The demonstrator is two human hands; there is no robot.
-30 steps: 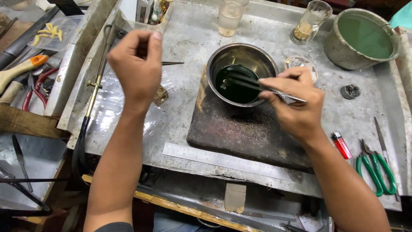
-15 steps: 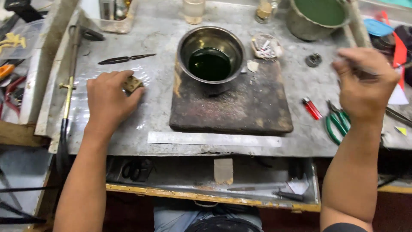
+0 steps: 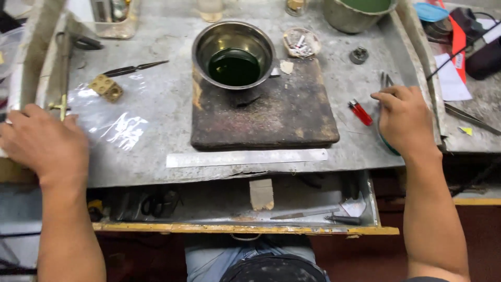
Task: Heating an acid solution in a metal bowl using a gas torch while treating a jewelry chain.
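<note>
Green-handled pliers (image 3: 386,83) lie on the right side of the grey metal benchtop (image 3: 156,151), mostly hidden under our right hand (image 3: 404,122). Only the metal jaws poke out beyond the fingertips and a sliver of green handle shows below the palm. Our fingers curl down over the tool, but we cannot tell whether they grip it or only rest on it.

Just left of that hand lies a red lighter (image 3: 360,112), kept within easy reach. Further left, a dark scorched block (image 3: 271,117) carries a steel bowl (image 3: 233,52) of dark green liquid, probably to spare the bench from heat and spills. A steel ruler (image 3: 246,157) lies along the block's near edge.

Our left hand (image 3: 44,143) lies flat and empty at the far left edge, fingers relaxed, near a brass rod (image 3: 63,78). A small brass block (image 3: 106,87) sits on clear plastic film (image 3: 117,128).
</note>
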